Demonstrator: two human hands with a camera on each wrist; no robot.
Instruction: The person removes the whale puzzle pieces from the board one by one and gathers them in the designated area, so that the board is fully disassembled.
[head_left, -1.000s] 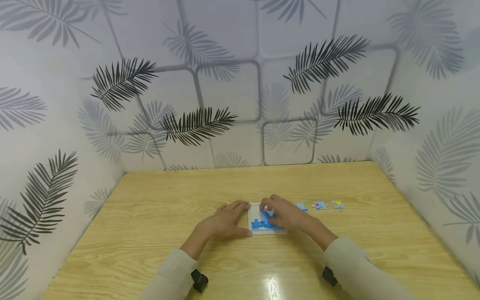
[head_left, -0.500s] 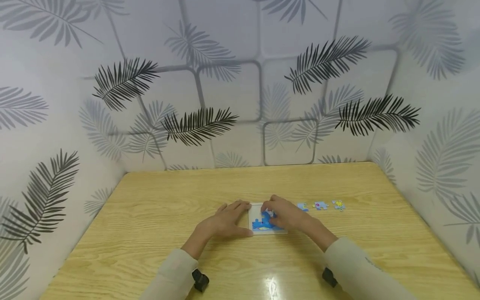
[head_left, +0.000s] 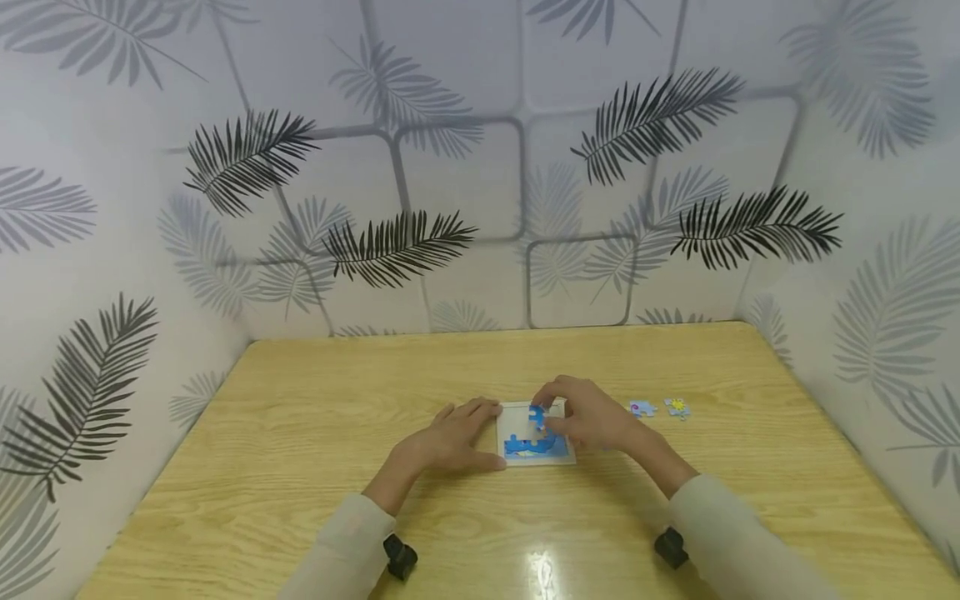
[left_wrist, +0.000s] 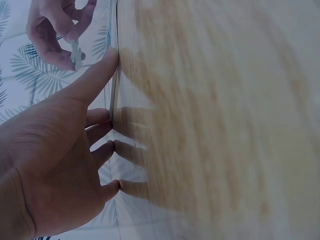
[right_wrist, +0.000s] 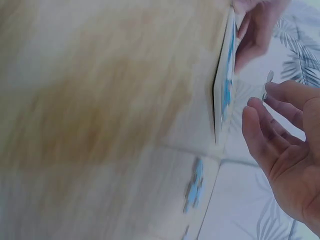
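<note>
My left hand (head_left: 453, 442) rests along the left side of a white-rimmed puzzle tray (head_left: 537, 464), thumb at the near corner and fingertips at the far one. In the left wrist view its fingers (left_wrist: 104, 154) are spread and touch the tray's edge. Above the tray, my right hand (head_left: 600, 414) pinches a blue jigsaw piece (head_left: 537, 417) between thumb and fingers. That jigsaw piece (right_wrist: 270, 76) appears nearly edge-on in the right wrist view, apart from the tray. Joined blue pieces (head_left: 528, 448) fill the tray's near part; its upper left shows pale bare base.
To the right of the tray lie a pale blue piece with a pink swirl (head_left: 642, 408) and a piece with a yellow sun (head_left: 677, 407). My right hand covers part of that row. Leaf-patterned walls surround the wooden table (head_left: 360, 375).
My right hand has risen and shifted right, lifting the blue jigsaw piece off the tray. It now hides the nearest loose piece in the row. My left hand has stayed put.
</note>
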